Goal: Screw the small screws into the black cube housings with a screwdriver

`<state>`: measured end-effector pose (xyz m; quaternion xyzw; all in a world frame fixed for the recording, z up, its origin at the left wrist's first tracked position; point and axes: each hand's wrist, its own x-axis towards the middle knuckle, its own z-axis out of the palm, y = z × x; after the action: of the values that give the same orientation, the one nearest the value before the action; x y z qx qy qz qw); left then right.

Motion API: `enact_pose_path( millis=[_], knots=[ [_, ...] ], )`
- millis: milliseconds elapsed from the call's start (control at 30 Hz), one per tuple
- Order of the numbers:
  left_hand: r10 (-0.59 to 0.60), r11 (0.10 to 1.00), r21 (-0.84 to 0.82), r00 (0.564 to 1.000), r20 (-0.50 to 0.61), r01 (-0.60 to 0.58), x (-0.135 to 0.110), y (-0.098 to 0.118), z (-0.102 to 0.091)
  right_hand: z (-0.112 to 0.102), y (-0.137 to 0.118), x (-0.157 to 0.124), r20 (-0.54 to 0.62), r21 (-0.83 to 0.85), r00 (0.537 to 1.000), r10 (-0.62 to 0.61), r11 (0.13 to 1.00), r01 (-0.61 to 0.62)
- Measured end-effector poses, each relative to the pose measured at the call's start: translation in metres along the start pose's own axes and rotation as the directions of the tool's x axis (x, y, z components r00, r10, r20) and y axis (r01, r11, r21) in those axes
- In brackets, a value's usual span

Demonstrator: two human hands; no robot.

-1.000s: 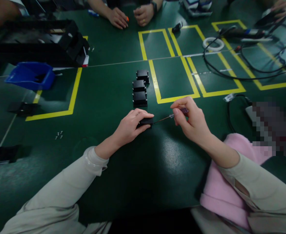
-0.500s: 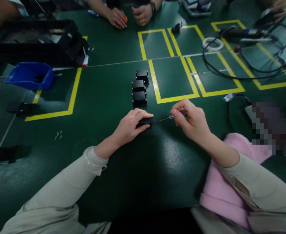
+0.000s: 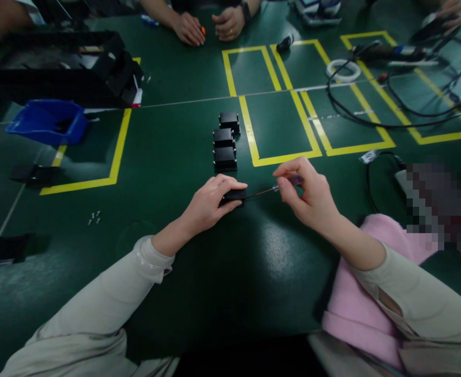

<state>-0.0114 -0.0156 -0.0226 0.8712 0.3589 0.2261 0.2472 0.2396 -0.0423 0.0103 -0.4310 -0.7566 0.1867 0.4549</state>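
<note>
My left hand (image 3: 213, 203) grips a small black box (image 3: 235, 195) on the green table, thumb on its near side and fingers on its far side. In my right hand (image 3: 307, 191) is a screwdriver (image 3: 293, 180) with a clear purplish handle, pinched between thumb and fingers. Its thin shaft points left, and the tip meets the right end of the box; whether it sits in a screw is too small to tell. Just beyond my left hand stand three similar black boxes (image 3: 225, 156) with small bright screws at their sides.
Several loose screws (image 3: 94, 217) lie to the left. A blue bin (image 3: 50, 123) and a long black tray (image 3: 53, 78) stand at the back left. Black cable (image 3: 391, 125) loops at the right, near a pink cloth (image 3: 360, 314). Another person's hands (image 3: 210, 26) rest at the far edge.
The fingers of my right hand have shifted slightly on the screwdriver handle. My left hand and the black box stay in place.
</note>
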Motion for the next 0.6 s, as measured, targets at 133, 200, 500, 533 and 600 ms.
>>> enact_pose_path(
  millis=[133, 200, 500, 533, 600],
  knots=[
    [-0.006, 1.000, 0.005, 1.000, 0.004, 0.006, 0.0002, 0.0001, -0.0002, -0.0011, -0.0013, 0.0005, 0.035, -0.014, 0.999, -0.004, 1.000, 0.005],
    [-0.008, 1.000, 0.004, 1.000, 0.000, 0.008, 0.0003, 0.0004, 0.0000, -0.0011, -0.0014, 0.0002, 0.049, -0.011, 0.999, 0.007, 1.000, -0.006],
    [-0.005, 1.000, 0.001, 1.000, 0.000, 0.005, 0.0002, 0.0003, 0.0003, -0.0006, -0.0002, -0.0009, 0.021, -0.014, 0.999, 0.032, 0.999, -0.031],
    [-0.004, 1.000, 0.001, 1.000, 0.000, 0.004, 0.0002, 0.0002, 0.0003, -0.0008, -0.0003, -0.0007, 0.030, -0.008, 0.999, 0.025, 1.000, -0.025],
    [-0.002, 1.000, -0.001, 1.000, -0.001, 0.002, 0.0002, 0.0001, 0.0004, -0.0007, -0.0005, -0.0005, 0.030, -0.004, 0.999, 0.011, 1.000, -0.011]
  ],
)
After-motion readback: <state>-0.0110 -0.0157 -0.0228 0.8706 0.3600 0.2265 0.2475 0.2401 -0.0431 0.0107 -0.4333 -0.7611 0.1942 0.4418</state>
